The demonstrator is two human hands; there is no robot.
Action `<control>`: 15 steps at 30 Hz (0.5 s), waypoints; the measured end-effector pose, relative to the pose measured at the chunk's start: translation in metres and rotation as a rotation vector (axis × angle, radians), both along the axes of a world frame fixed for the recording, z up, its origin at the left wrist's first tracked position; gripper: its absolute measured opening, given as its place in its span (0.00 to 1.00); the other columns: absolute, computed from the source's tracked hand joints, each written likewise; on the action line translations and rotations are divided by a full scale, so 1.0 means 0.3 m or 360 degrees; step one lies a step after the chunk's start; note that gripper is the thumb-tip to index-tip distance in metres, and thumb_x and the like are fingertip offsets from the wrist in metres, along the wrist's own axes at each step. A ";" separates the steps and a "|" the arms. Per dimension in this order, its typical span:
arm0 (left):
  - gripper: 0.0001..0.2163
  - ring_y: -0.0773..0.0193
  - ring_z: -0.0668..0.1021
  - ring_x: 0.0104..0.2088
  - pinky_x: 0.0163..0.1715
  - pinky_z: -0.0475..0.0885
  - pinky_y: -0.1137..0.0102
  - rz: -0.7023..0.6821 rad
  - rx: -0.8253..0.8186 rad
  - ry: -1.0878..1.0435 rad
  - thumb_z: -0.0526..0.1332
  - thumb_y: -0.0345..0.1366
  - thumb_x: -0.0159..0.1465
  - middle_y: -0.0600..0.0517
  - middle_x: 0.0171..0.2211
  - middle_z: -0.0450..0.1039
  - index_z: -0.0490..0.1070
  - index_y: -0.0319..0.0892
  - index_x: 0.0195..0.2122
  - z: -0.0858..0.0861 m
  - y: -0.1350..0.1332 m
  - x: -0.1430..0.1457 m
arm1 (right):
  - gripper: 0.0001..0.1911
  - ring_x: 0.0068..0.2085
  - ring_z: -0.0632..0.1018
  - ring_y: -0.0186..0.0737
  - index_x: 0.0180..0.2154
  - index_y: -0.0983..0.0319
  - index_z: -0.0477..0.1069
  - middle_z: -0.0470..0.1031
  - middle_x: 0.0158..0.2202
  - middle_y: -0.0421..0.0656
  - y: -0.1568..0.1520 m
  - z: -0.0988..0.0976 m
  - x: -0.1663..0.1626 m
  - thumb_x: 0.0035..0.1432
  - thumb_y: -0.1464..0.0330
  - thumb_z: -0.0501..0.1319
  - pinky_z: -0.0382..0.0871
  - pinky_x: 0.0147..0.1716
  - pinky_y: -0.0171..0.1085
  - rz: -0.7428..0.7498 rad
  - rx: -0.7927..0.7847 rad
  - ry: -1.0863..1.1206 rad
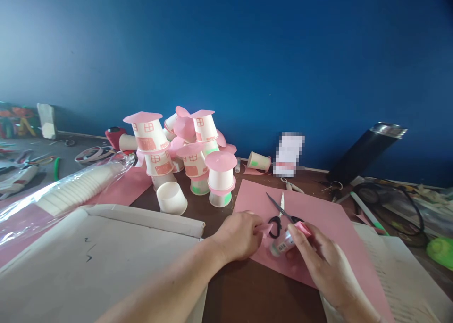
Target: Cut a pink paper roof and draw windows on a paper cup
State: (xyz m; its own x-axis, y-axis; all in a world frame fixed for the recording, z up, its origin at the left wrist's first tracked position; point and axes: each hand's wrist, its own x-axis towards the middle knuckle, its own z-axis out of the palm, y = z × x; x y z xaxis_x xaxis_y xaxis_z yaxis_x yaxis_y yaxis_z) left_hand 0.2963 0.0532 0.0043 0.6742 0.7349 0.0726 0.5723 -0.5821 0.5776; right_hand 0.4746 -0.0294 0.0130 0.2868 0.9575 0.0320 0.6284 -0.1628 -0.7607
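My left hand (239,236) is closed, pinching a small piece of pink paper (264,229) by its edge. My right hand (323,261) is closed around a glue stick (281,245) with a pink cap (302,227), held tilted over a large pink paper sheet (318,219). Black-handled scissors (279,212) lie open on that sheet, just beyond both hands. Behind them stands a pile of white paper cups with pink round lids and drawn windows (187,153).
A plastic sleeve of stacked white cups (71,188) lies at left beside a white board (106,261). A single upturned white cup (171,198) stands near the pile. A dark cylinder flask (364,151), cables (392,205) and papers (399,266) crowd the right.
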 end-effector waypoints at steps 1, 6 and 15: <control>0.14 0.65 0.71 0.27 0.28 0.61 0.72 -0.0003 0.0000 -0.0006 0.50 0.40 0.64 0.53 0.27 0.71 0.63 0.43 0.22 -0.001 0.000 -0.001 | 0.18 0.25 0.80 0.41 0.31 0.57 0.69 0.79 0.23 0.38 0.001 -0.002 -0.001 0.59 0.51 0.53 0.71 0.24 0.31 0.0010 -0.0010 0.0001; 0.14 0.66 0.71 0.27 0.29 0.62 0.72 -0.0020 -0.0003 -0.0009 0.50 0.41 0.64 0.53 0.27 0.71 0.64 0.43 0.23 -0.002 -0.001 -0.003 | 0.18 0.26 0.80 0.44 0.31 0.58 0.70 0.79 0.23 0.40 0.004 -0.006 -0.021 0.57 0.50 0.55 0.72 0.23 0.34 -0.0003 0.0054 0.0101; 0.06 0.61 0.75 0.32 0.29 0.63 0.71 -0.0001 0.0014 0.0087 0.54 0.31 0.57 0.50 0.31 0.75 0.69 0.42 0.26 0.019 0.000 0.003 | 0.17 0.28 0.78 0.42 0.30 0.58 0.67 0.76 0.24 0.39 -0.011 0.021 -0.023 0.59 0.52 0.55 0.72 0.27 0.32 0.0087 0.0058 0.0386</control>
